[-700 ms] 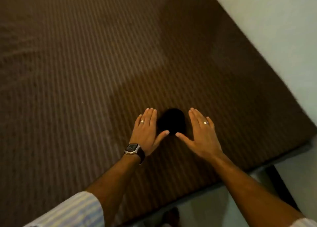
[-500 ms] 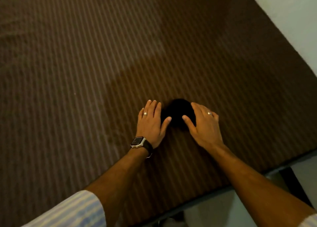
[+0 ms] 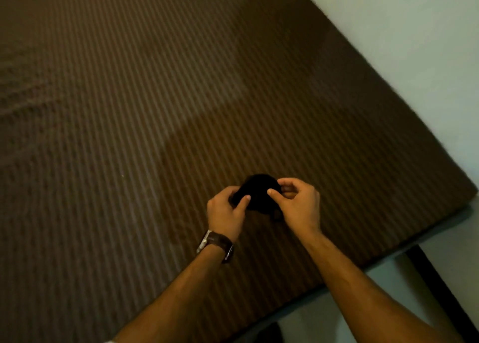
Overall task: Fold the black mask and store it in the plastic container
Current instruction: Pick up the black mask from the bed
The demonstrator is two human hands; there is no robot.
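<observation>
The black mask (image 3: 258,191) is a small dark bundle over the brown striped surface (image 3: 129,109), near its front right part. My left hand (image 3: 226,211), with a watch on the wrist, pinches the mask's left end between thumb and fingers. My right hand (image 3: 298,205) pinches its right end the same way. The mask's edges are hard to make out in the dim light, and I cannot tell whether it still touches the surface. No plastic container is in view.
The striped surface ends in an edge (image 3: 388,259) at the front right. Beyond that edge lies a pale floor (image 3: 414,44), and a dark leg or bar (image 3: 440,291) runs down at the lower right.
Both hands lay flat and open beside the mask before. They have since closed in and taken hold of its two ends.
</observation>
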